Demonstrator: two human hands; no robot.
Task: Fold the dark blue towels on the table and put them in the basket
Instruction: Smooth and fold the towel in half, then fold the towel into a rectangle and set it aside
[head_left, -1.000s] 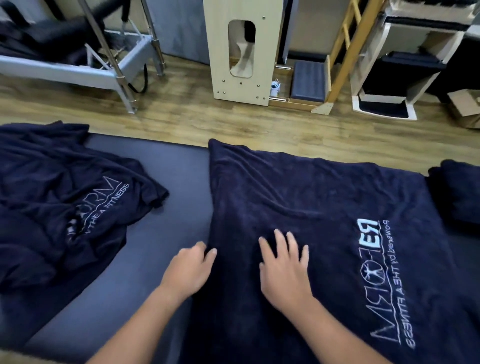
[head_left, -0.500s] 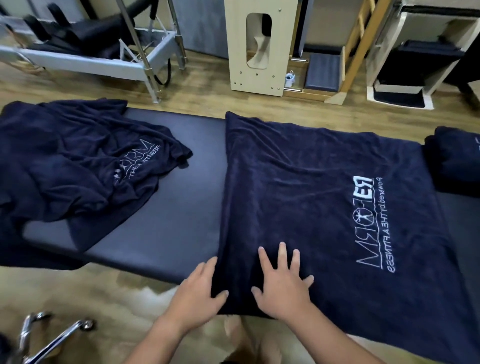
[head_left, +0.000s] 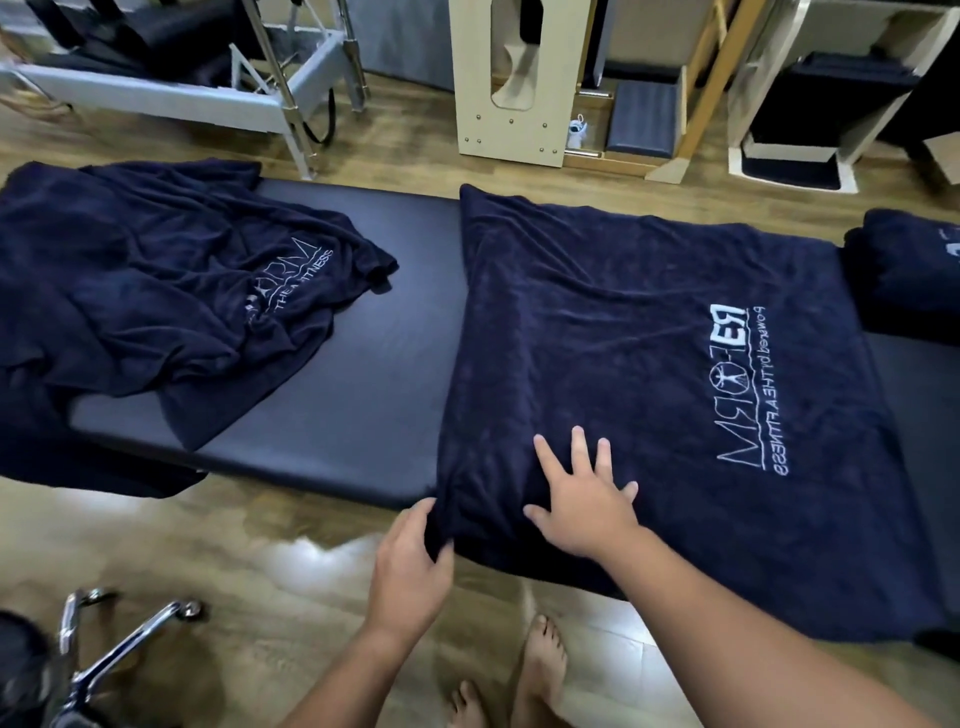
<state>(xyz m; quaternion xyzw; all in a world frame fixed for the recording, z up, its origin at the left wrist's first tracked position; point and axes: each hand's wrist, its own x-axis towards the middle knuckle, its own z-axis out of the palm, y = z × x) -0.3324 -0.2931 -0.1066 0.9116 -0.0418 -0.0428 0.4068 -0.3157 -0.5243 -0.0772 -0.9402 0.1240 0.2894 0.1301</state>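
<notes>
Soft fuzzy dark blue towel (head_left: 649, 364) lying flat on the smooth padded worktop (head_left: 363, 374), left hand (head_left: 410, 566) pinching its near corner, right hand (head_left: 587, 504) pressing it with fingers spread, crumpled towel (head_left: 171, 296) sitting far left, shiny wooden floor (head_left: 260, 571) underneath.

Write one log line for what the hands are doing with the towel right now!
left hand: pinches near corner of spread towel | right hand: flat on it | crumpled towel: untouched | basket: unseen
</notes>
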